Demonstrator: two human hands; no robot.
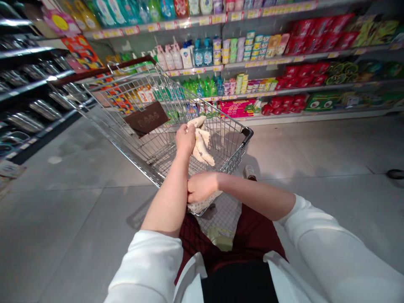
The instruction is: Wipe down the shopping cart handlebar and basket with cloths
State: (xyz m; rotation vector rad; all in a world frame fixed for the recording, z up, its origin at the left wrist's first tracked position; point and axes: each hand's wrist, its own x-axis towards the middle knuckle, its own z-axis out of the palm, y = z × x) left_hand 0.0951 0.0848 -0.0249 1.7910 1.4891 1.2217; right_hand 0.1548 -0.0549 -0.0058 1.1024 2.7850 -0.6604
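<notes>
My left hand (185, 141) reaches forward over the metal shopping cart (126, 149), its fingers closed on a cream cloth (202, 147) that hangs in folds above the basket. My right hand (203, 187) is closed lower down, just beside my left forearm at the cart's near end. Under it shows a pale, spotted piece of fabric (202, 206). Its fingertips are hidden behind the left forearm, so what they grip cannot be made out.
Shelves of pump bottles (202, 52), tubs and red packages (303, 31) line the far side. A dark rack with metal pans (22, 118) stands at left. The cart's brown handle (104, 71) points away from me. Grey floor tiles (78, 235) surround the cart.
</notes>
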